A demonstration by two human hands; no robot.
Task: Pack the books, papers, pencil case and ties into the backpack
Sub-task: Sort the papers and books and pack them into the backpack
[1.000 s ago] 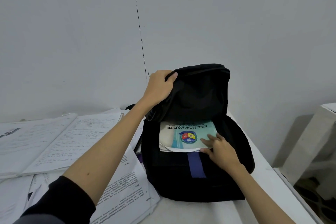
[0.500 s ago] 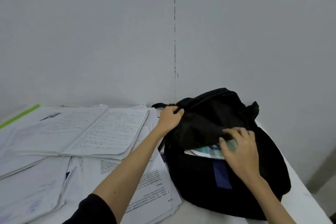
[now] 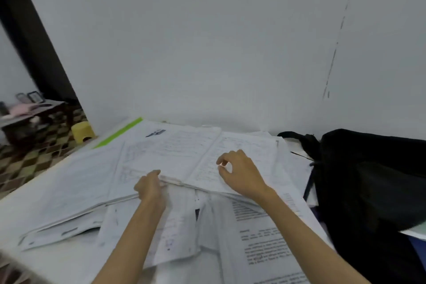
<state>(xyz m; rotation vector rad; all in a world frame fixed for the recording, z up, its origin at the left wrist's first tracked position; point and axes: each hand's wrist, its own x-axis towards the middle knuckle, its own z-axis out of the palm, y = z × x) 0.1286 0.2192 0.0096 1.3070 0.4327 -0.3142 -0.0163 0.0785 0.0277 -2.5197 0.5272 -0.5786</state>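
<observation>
An open handwritten notebook [image 3: 175, 157] lies on top of a spread of loose printed papers [image 3: 260, 235] on the white table. My left hand [image 3: 151, 185] grips the notebook's near edge at the spine. Over the notebook's right page hovers my right hand [image 3: 239, 172], fingers loosely curled and holding nothing. The black backpack [image 3: 368, 180] lies at the right side of the table, and a light edge of something inside shows at its opening [image 3: 415, 233]. No pencil case or ties are visible.
A book with a green edge [image 3: 119, 132] lies at the back left of the pile. The grey wall stands right behind the table. Off the table's left side are a checkered floor, a yellow stool [image 3: 81, 134] and a low dark table [image 3: 34, 113].
Both hands left the backpack and moved left to the papers. The view swung left, so the backpack now sits at the right edge. My left hand took hold of the open notebook.
</observation>
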